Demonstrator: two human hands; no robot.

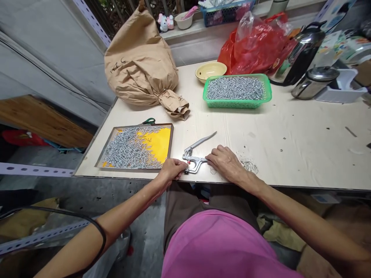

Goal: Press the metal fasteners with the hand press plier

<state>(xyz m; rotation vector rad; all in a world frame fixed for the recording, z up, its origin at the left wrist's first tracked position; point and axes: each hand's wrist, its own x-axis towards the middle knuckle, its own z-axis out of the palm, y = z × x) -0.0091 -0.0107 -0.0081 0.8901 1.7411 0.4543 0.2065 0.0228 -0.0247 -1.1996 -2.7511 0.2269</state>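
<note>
Silver hand-press pliers (198, 164), like snap-fastener pliers, lie at the table's front edge with a spring and a bit of red near the jaw. The upper handle is raised, apart from the lower one. My right hand (224, 160) is closed on the end of the lower handle. With thumb and fingers pinched, my left hand (173, 169) is right at the jaw's tip; what it holds is too small to make out. Just left of that hand, a shallow tray (172, 144) with a yellow bottom holds a heap of small silver metal pieces (126, 148).
Behind the tray are green-handled scissors (149, 121) and a tied brown paper sack (142, 61). Farther back stand a green basket (237, 104) of similar metal pieces, a yellow bowl (210, 70), a red plastic bag (257, 50), a kettle (301, 54) and a metal pot (314, 82).
</note>
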